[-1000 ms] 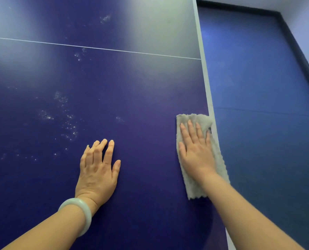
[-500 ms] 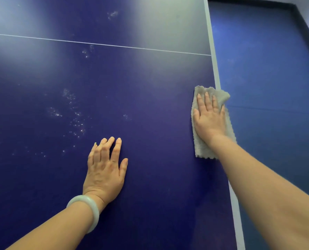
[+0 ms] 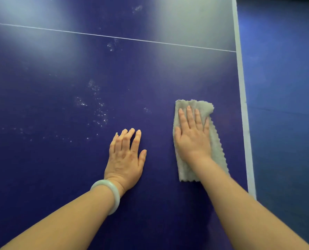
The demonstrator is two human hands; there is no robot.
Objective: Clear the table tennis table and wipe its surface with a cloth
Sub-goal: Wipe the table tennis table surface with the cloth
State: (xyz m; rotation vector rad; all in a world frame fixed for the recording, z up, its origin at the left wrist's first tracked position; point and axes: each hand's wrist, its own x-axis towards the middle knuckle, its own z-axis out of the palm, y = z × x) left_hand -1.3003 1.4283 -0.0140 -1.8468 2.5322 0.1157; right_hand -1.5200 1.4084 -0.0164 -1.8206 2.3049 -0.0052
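Note:
The dark blue table tennis table (image 3: 168, 73) fills most of the view. A folded grey cloth (image 3: 217, 152) lies on it near the right side. My right hand (image 3: 193, 136) presses flat on the cloth with straight fingers. My left hand (image 3: 125, 157) rests flat on the bare table just left of the cloth, a pale bangle on its wrist. White dusty specks (image 3: 99, 109) are scattered on the surface to the left of both hands.
The table's white edge line (image 3: 244, 112) runs down the right side, with blue floor (image 3: 283, 105) beyond it. A thin white line (image 3: 114, 37) crosses the table farther away. More specks (image 3: 137, 9) sit beyond that line.
My right hand has slid the cloth from the table's right edge to the left and nearer to me. My left hand stays flat in the same spot.

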